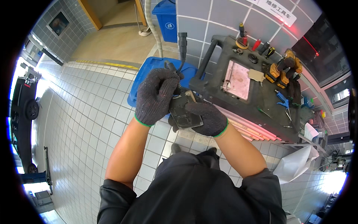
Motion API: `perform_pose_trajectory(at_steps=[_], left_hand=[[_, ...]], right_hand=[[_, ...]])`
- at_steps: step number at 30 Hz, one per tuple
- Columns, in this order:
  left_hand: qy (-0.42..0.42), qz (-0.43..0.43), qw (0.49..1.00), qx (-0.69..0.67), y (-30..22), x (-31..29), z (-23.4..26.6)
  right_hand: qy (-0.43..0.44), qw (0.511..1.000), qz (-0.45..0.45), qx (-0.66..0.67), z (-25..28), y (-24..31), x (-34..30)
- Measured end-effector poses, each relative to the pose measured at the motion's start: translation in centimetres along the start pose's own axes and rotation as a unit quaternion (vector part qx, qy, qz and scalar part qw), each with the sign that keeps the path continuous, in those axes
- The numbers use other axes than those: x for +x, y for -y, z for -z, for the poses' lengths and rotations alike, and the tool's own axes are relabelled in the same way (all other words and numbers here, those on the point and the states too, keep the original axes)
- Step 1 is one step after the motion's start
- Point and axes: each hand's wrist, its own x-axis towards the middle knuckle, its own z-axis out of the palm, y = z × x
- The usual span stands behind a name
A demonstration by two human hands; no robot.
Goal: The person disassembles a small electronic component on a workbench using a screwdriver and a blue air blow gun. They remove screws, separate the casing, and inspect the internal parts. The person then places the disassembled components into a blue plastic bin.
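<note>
Both my hands wear dark knit gloves with green cuffs and meet in front of my body. My left hand (pixel 154 97) is closed, its fingers curled round a black tool (pixel 182 44) with a thick cylindrical end that rises above the hand on a thin, bent stem. The rest of that tool is hidden by the glove. My right hand (pixel 209 118) grips a flat, dark, plate-like part (pixel 185 116), its thumb lying across the face. The left fingers are close against the plate's upper edge; whether the tool touches it I cannot tell.
A black-topped tool cart (pixel 238 108) stands at the right, carrying a pink tray (pixel 237 80), screwdrivers (pixel 256 44), yellow-black power tools (pixel 285 69) and a blue air gun (pixel 282 99). Behind my hands is a blue bin (pixel 143 74). A dark car (pixel 24 115) is at far left.
</note>
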Motion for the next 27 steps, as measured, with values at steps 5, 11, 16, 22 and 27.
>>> perform_pose_trajectory(at_steps=[5, 11, 16, 22, 27], left_hand=[[-0.061, 0.100, 0.993, 0.003, 4.3, -1.1, 6.2], [-0.163, 0.306, 0.932, 0.104, 13.0, -5.8, 14.6], [-0.242, 0.418, 0.860, 0.164, 24.0, -14.9, 24.3], [-0.235, 0.510, 0.827, 0.027, 31.1, -14.6, 28.9], [-0.227, 0.542, 0.804, -0.086, 37.5, -8.3, 25.9]], right_hand=[[-0.063, 0.998, 0.003, 0.021, 2.0, -5.6, 4.1], [-0.194, 0.976, -0.026, 0.094, 3.4, -8.6, 3.2], [-0.263, 0.964, -0.025, 0.019, 6.0, -11.2, 1.2], [-0.282, 0.959, 0.009, -0.025, 7.3, -12.2, -1.3], [-0.339, 0.936, -0.010, -0.096, 4.4, -11.2, -2.1]])
